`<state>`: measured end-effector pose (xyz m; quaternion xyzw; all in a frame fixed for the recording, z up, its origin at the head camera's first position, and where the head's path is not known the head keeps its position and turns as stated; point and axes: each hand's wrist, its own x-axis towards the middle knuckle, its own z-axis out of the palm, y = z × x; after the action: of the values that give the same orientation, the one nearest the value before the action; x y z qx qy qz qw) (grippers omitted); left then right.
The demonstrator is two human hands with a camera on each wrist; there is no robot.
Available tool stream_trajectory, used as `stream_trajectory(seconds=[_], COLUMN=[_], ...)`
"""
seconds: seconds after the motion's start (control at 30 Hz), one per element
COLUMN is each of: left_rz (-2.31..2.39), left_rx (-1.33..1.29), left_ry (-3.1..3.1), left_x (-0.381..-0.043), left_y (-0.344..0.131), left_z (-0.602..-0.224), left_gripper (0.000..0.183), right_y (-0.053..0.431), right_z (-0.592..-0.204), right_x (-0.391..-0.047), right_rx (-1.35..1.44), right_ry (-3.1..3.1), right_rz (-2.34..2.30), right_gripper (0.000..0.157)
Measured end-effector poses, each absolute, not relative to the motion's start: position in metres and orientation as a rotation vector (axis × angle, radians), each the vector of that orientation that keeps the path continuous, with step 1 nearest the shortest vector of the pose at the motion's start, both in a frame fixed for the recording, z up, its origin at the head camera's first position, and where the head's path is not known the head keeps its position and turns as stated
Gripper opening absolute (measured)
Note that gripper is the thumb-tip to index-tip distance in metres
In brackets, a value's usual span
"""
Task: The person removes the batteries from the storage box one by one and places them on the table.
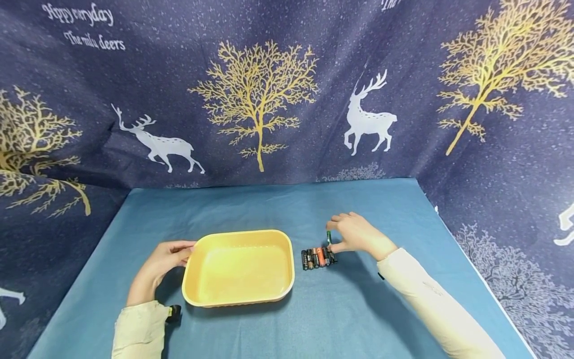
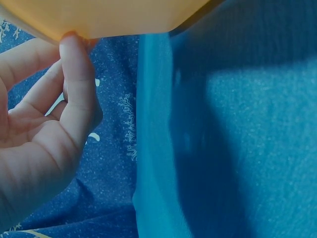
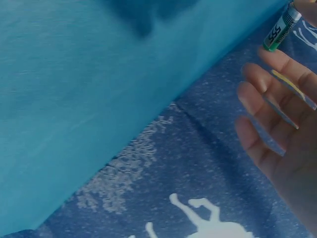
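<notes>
My left hand (image 1: 160, 263) pinches the left rim of a yellow plastic basin (image 1: 242, 297). In the left wrist view the thumb and fingers meet at the edge of the basin (image 2: 124, 17). To the basin's right, several batteries (image 1: 320, 257) in black, orange and other colours lie side by side in a row. My right hand (image 1: 356, 233) is at the right end of that row, pinching a green battery (image 1: 329, 237) between thumb and index finger. The right wrist view shows this green battery (image 3: 281, 29) with "555" on its label; the other fingers are extended.
A blue cloth (image 1: 332, 319) covers the table. Behind and at both sides hangs a dark blue curtain (image 1: 287, 124) with printed deer and golden trees. The table's right edge (image 1: 475, 274) runs beyond my right forearm.
</notes>
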<state>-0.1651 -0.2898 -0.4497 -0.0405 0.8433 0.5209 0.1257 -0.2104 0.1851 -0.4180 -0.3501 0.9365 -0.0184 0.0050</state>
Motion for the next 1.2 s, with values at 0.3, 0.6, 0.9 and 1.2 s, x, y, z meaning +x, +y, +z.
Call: stream_trajectory(seconds=[0.3, 0.6, 0.9, 1.2], left_rz=[1.503, 1.522, 1.537, 1.524], left_rx=[-0.121, -0.112, -0.092, -0.082], left_ry=[2.462, 2.449, 2.446, 2.452], left_x=[-0.164, -0.165, -0.164, -0.162], left_y=[-0.290, -0.290, -0.290, -0.288], left_z=[-0.450, -0.451, -0.449, -0.446], left_gripper=[0.045, 0.044, 0.045, 0.045], right_y=[0.203, 0.209, 0.210, 0.211], right_z=[-0.434, -0.451, -0.459, -0.460], right_x=[-0.205, -0.198, -0.195, -0.195], right_rx=[-1.029, -0.996, -1.043, -1.092], right_ry=[2.918, 2.863, 2.861, 2.873], right_rz=[-0.083, -0.118, -0.167, -0.166], right_gripper=[0.050, 0.046, 0.045, 0.044])
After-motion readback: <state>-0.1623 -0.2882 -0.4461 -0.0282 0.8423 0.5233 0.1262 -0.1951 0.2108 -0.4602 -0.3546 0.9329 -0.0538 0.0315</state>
